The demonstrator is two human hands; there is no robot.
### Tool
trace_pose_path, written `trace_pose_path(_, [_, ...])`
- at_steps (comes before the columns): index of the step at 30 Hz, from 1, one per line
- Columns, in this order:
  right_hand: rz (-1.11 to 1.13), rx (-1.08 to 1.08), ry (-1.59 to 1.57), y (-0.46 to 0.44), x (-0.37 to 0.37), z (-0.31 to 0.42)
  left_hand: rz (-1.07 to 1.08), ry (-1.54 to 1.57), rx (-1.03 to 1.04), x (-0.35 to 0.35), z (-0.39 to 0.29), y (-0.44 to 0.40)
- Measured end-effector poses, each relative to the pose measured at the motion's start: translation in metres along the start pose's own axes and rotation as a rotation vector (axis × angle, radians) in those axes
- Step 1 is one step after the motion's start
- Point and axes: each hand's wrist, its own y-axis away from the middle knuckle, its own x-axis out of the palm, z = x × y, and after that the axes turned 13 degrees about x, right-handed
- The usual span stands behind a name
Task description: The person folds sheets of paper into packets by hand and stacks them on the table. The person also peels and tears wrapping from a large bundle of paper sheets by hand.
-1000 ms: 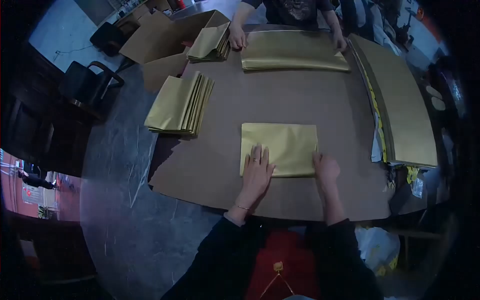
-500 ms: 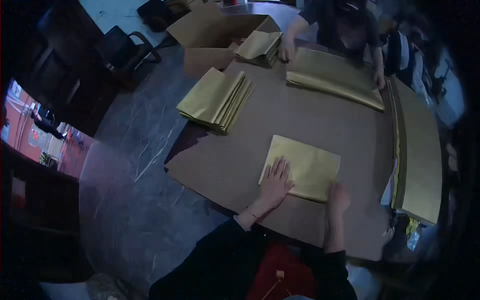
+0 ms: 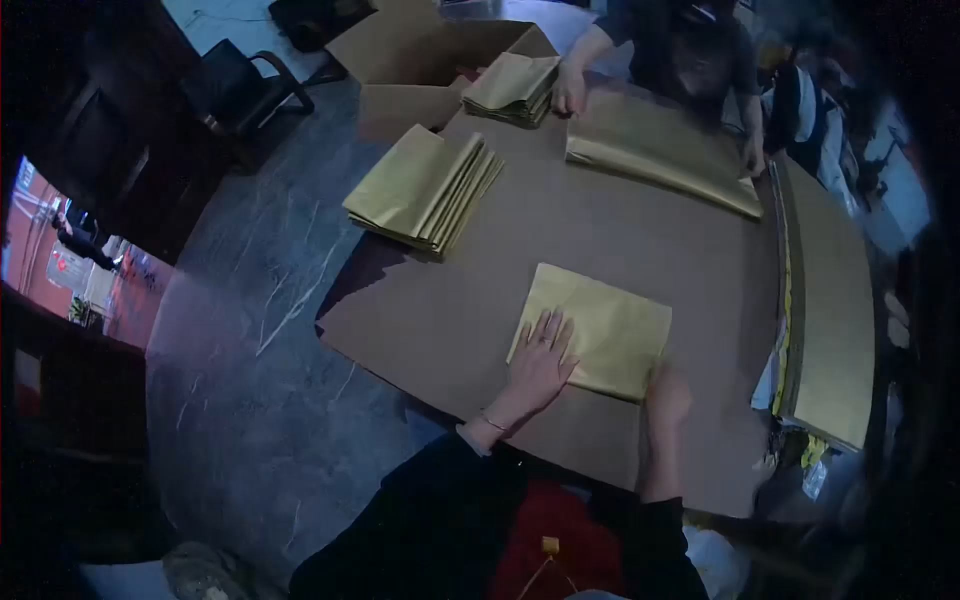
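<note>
A folded gold sheet [image 3: 605, 325] lies on the brown-covered table in front of me. My left hand [image 3: 542, 365] rests flat on its lower left part, fingers spread. At the sheet's lower right corner is my right hand [image 3: 668, 398], its fingers curled and blurred, so whether they hold the edge cannot be seen. Up and to the left sits a stack of folded gold sheets [image 3: 420, 190], with a smaller gold stack [image 3: 512, 88] beyond it. Across the table a co-worker's two hands touch the ends of a wide folded gold sheet [image 3: 665, 150].
The table [image 3: 460, 310] has a torn cover edge at its left. A long pile of flat gold sheets [image 3: 825, 310] lies along the right side. An open cardboard box [image 3: 430, 60] stands behind the stacks. A black chair [image 3: 245, 95] is at the upper left.
The view has turned, so the table appears tilted. My left hand stays flat on the gold sheet. My right hand has moved slightly down along the sheet's right edge.
</note>
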Motion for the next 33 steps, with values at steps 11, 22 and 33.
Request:
trace_pose_path(11, [0.065, -0.076, -0.140, 0.006, -0.014, 0.003, 0.004, -0.006, 0.014, -0.008, -0.003, -0.003])
trace_pose_path(22, [-0.029, -0.020, -0.029, 0.007, -0.010, 0.010, -0.032, -0.037, 0.007, -0.005, -0.006, -0.002])
trace_pose_path(33, [-0.058, -0.024, -0.053, 0.008, -0.012, 0.011, 0.011, 0.002, 0.050, -0.007, -0.003, -0.001])
